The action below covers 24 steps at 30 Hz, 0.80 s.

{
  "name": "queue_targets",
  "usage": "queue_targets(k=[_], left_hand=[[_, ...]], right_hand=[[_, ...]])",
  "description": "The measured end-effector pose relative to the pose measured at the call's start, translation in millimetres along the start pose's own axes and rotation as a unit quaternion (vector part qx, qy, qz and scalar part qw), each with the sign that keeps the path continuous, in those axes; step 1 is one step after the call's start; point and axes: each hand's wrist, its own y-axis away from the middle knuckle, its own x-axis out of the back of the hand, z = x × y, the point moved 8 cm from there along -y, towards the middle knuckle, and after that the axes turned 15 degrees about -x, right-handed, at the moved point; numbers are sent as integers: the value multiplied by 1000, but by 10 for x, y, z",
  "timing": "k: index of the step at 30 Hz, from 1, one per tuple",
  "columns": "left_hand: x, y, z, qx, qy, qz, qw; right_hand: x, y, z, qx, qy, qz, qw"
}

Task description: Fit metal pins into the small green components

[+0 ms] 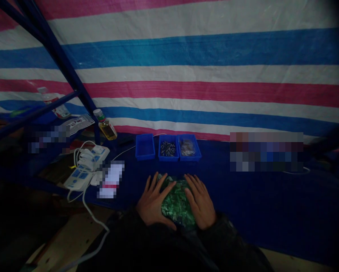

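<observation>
A shiny green plastic packet (177, 204) lies on the dark blue table in front of me; I cannot make out its contents. Across its left side, my left hand (154, 206) rests with spread fingers and the thumb along the near edge. My right hand (202, 204) lies flat on the right side of the packet, fingers stretched forward. Beyond the hands stand three blue trays. The left tray (145, 147) shows only its blue inside, the middle tray (168, 158) holds many small dark and silvery pieces, and the right tray (189, 158) holds clear plastic bags.
To the left lie a white power strip (77, 181) with plugged-in cables and a pixelated flat item (112, 179). A bottle of yellow liquid (107, 128) stands by the blue metal frame (64, 71). A striped tarp (200, 71) hangs behind. Part of another person's hand shows far left.
</observation>
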Motion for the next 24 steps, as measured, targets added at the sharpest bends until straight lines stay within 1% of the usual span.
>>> queue_targets(k=[2, 4, 7, 9, 12, 14, 16, 20, 24], left_hand=[[-37, -83, 16, -10, 1, 11, 1000], [-24, -141, 29, -12, 7, 23, 1000], [29, -140, 31, -7, 15, 29, 999], [46, -98, 41, -7, 17, 19, 1000], [32, -55, 95, -20, 14, 9, 1000], [1, -75, 142, -30, 10, 9, 999], [-40, -131, 177, -37, 11, 7, 999], [-64, -256, 191, -43, 24, 16, 999], [-29, -291, 146, -41, 40, 34, 998]], right_hand=[[-50, -14, -53, -17, -30, 13, 999], [-49, -28, -63, -36, -72, 17, 997], [20, -7, -11, -36, -118, -15, 992], [82, 62, 12, -7, -103, -49, 993], [90, 228, -8, 56, -16, -91, 994], [34, 325, -37, 89, 44, -98, 990], [-36, 376, -56, 105, 72, -92, 988], [-117, 352, -45, 118, 60, -88, 987], [-62, 218, 4, 123, 45, -77, 988]])
